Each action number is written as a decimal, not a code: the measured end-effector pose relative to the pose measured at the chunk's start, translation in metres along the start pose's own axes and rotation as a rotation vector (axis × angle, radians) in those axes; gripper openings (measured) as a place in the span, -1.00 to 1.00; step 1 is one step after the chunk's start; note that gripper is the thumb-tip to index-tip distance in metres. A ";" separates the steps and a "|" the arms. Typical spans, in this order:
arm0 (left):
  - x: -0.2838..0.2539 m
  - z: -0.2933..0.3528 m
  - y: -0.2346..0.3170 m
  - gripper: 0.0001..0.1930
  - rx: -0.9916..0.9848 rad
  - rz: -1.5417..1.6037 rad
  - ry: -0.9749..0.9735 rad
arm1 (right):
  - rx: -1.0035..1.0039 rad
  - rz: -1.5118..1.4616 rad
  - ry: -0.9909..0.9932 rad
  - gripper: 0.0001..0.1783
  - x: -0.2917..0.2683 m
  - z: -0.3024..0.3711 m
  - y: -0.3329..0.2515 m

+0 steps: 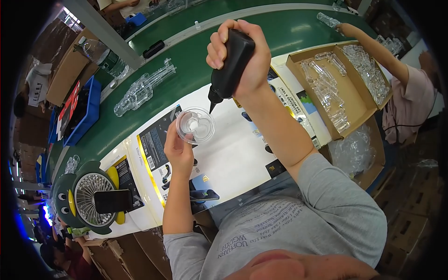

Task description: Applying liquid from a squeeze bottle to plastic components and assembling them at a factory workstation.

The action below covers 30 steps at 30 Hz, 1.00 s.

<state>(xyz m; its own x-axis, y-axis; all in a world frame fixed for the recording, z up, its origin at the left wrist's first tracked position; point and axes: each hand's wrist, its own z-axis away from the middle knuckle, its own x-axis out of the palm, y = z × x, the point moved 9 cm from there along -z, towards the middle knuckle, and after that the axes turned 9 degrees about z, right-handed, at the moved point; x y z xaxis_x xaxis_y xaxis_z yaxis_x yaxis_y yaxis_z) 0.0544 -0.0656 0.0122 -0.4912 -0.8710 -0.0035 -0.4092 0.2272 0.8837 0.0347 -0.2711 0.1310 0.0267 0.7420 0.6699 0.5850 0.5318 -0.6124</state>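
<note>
My left hand [178, 148] pinches a clear round plastic piece [204, 131], shaped like a shallow cup with a wide rim, by its near left edge. In my right hand [257, 60], a black squeeze bottle [232, 65] is gripped and tilted with its narrow tip downward. That tip hangs just off the upper right rim of the clear piece, and whether it touches cannot be made out. Both hands are above a white printed sheet [228, 154] on the bench.
A clear plastic assembly [145, 88] lies on the green bench [186, 77]. To the right, a cardboard box [357, 100] holds clear tubes. A penguin-shaped fan [63, 193] with a phone [113, 201] before it stands left, below a blue bin [94, 100]. A co-worker's arm [380, 51] reaches in far right.
</note>
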 end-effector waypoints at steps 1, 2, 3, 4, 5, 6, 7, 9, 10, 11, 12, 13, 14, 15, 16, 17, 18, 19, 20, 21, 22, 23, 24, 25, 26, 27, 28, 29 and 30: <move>0.001 0.000 0.001 -0.62 0.002 -0.001 -0.002 | -0.003 -0.001 0.000 -0.64 0.000 0.000 -0.002; 0.001 -0.001 0.000 -0.62 -0.013 0.018 -0.003 | -0.003 -0.005 -0.004 -0.64 0.000 0.000 -0.001; 0.001 -0.001 -0.001 -0.61 -0.027 0.036 -0.003 | -0.003 -0.009 -0.008 -0.64 0.000 -0.001 -0.001; 0.002 -0.001 -0.001 -0.61 -0.026 0.038 -0.004 | -0.005 -0.008 -0.008 -0.64 -0.001 -0.001 -0.001; 0.002 -0.001 -0.002 -0.61 -0.034 0.060 0.001 | -0.004 -0.003 -0.008 -0.63 -0.001 -0.002 0.000; 0.001 -0.001 -0.002 -0.61 -0.041 0.082 0.006 | -0.004 0.002 -0.009 -0.63 -0.001 -0.002 0.001; 0.001 -0.001 -0.002 -0.61 -0.038 0.083 0.004 | -0.008 0.003 -0.011 -0.63 0.000 -0.003 0.000; 0.001 -0.002 -0.002 -0.62 -0.037 0.102 -0.015 | 0.009 -0.005 -0.019 -0.63 0.000 -0.003 0.002; 0.001 -0.003 -0.001 -0.62 -0.030 0.103 -0.018 | 0.002 -0.003 -0.023 -0.63 0.000 -0.004 0.001; 0.003 -0.003 -0.004 -0.63 -0.057 0.120 -0.036 | 0.015 -0.005 -0.020 -0.63 -0.001 -0.004 0.001; 0.005 -0.002 -0.006 -0.63 -0.082 0.136 -0.056 | 0.025 -0.005 -0.018 -0.63 -0.002 -0.004 0.002; 0.006 -0.002 -0.006 -0.63 -0.073 0.141 -0.062 | 0.015 0.000 -0.020 -0.63 -0.002 -0.005 0.000; 0.007 -0.002 -0.007 -0.63 -0.081 0.150 -0.068 | 0.028 -0.019 -0.030 -0.63 0.000 -0.005 0.000; 0.007 -0.002 -0.007 -0.63 -0.087 0.160 -0.076 | 0.039 -0.036 -0.042 -0.62 0.002 -0.005 0.000; 0.006 0.000 -0.008 -0.63 -0.109 0.184 -0.068 | 0.052 -0.050 -0.028 -0.62 0.004 -0.005 0.000; 0.004 0.001 -0.008 -0.63 -0.115 0.183 -0.064 | 0.071 -0.084 -0.029 -0.62 0.004 -0.004 0.004; 0.005 0.000 -0.008 -0.63 -0.099 0.177 -0.082 | 0.086 -0.096 -0.036 -0.62 0.003 -0.004 0.005; 0.004 0.000 -0.007 -0.63 -0.081 0.172 -0.101 | 0.099 -0.108 -0.043 -0.62 0.003 -0.004 0.007; 0.006 0.001 -0.009 -0.62 -0.089 0.193 -0.112 | 0.117 -0.124 -0.037 -0.61 0.000 -0.003 0.009; 0.006 0.001 -0.012 -0.62 -0.097 0.209 -0.120 | 0.138 -0.146 -0.034 -0.61 0.000 -0.003 0.011; 0.005 0.002 -0.016 -0.61 -0.122 0.221 -0.115 | 0.146 -0.142 -0.023 -0.61 -0.001 -0.002 0.013; 0.004 0.002 -0.014 -0.61 -0.115 0.191 -0.118 | 0.148 -0.150 -0.027 -0.62 -0.001 -0.002 0.015; 0.002 0.004 -0.016 -0.62 -0.126 0.189 -0.113 | 0.145 -0.147 -0.042 -0.62 0.002 -0.001 0.015; 0.002 0.002 -0.019 -0.63 -0.139 0.185 -0.107 | 0.145 -0.145 -0.055 -0.62 0.002 -0.002 0.015; 0.005 0.002 -0.019 -0.63 -0.138 0.191 -0.120 | 0.147 -0.134 -0.067 -0.61 0.004 -0.001 0.013; 0.006 0.002 -0.024 -0.63 -0.196 0.262 -0.107 | 0.138 -0.130 -0.060 -0.61 0.003 0.001 0.010; 0.007 0.003 -0.029 -0.62 -0.256 0.333 -0.092 | 0.143 -0.118 -0.066 -0.61 0.003 0.002 0.008; 0.007 0.001 -0.026 -0.62 -0.250 0.330 -0.096 | 0.148 -0.112 -0.082 -0.61 0.006 0.000 0.006; 0.008 0.001 -0.025 -0.61 -0.250 0.339 -0.100 | 0.148 -0.107 -0.086 -0.60 0.006 -0.001 0.008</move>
<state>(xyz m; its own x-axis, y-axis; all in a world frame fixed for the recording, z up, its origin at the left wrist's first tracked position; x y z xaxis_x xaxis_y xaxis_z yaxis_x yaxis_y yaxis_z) 0.0593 -0.0780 -0.0101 -0.6432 -0.7157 0.2723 -0.0186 0.3701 0.9288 0.0402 -0.2627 0.1306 -0.1024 0.7068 0.6999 0.4548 0.6591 -0.5990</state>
